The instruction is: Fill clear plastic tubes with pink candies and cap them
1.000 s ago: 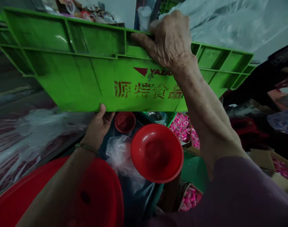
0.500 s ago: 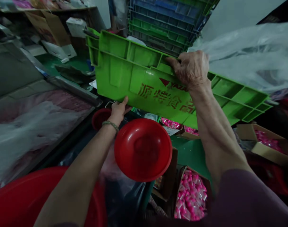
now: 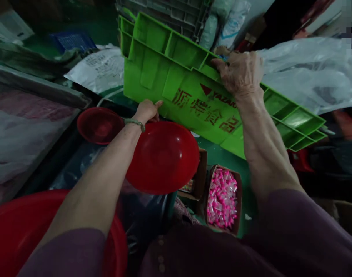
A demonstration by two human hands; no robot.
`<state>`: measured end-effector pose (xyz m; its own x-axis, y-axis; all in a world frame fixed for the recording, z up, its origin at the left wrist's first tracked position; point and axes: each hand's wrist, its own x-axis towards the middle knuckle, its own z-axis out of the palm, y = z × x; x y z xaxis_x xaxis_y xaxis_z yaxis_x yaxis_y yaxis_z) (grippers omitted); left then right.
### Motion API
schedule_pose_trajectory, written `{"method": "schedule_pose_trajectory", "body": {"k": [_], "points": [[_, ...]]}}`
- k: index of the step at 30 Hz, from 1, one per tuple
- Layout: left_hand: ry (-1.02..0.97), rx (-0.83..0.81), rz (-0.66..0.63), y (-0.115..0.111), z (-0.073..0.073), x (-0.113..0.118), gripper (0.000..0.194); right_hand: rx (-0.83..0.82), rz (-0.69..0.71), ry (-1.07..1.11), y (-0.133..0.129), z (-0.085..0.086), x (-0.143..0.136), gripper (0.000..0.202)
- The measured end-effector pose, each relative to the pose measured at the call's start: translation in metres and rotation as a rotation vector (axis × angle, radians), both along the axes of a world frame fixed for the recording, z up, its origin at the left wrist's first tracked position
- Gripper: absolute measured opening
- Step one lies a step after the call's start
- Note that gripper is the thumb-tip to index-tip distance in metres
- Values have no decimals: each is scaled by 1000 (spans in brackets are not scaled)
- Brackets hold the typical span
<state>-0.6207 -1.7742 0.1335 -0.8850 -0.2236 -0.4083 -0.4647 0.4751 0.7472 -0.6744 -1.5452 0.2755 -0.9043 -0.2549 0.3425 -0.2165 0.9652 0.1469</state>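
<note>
A green plastic crate (image 3: 170, 82) with red lettering on its side is tilted in front of me. My right hand (image 3: 241, 73) is closed over its upper rim. Lower down, my left hand (image 3: 148, 110), with a beaded bracelet at the wrist, has its thumb against the crate's bottom edge; the fingers curl below and are partly hidden. Just under that hand sits a red plastic basin (image 3: 164, 157), its rim close to my fingers. The crate's inside is turned away from view.
A smaller red bowl (image 3: 99, 125) and a large red tub (image 3: 25, 231) lie to the left. Cardboard boxes below include one of pink-and-clear wrapped pieces (image 3: 222, 198). Clear plastic sheeting (image 3: 311, 73) is at right, a white printed sack (image 3: 99, 69) at left, grey crates (image 3: 178, 15) behind.
My view has turned down and left. The green crate, still in my hands, has moved away from the stacked crates, and the red basin appears further left beneath it.
</note>
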Motion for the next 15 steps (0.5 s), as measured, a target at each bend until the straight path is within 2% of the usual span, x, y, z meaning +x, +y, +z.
{"method": "schedule_pose_trajectory", "body": {"k": [2, 5, 7, 11, 13, 15], "points": [[-3, 14, -67, 12, -2, 2, 45, 11, -33, -6, 13, 0, 9, 101], [49, -79, -268, 24, 2, 14, 49, 41, -128, -8, 38, 1, 20, 115], [104, -188, -454, 31, 8, 28, 56, 49, -189, -6, 57, 3, 26, 123], [59, -433, -869, 41, 12, 59, 48, -7, -260, -15, 96, 1, 39, 120], [43, -587, -941, 43, 6, 74, 67, -54, -300, -29, 112, -5, 45, 110], [98, -668, -824, 40, -2, 86, 76, -86, -327, -41, 127, -15, 49, 101]]}}
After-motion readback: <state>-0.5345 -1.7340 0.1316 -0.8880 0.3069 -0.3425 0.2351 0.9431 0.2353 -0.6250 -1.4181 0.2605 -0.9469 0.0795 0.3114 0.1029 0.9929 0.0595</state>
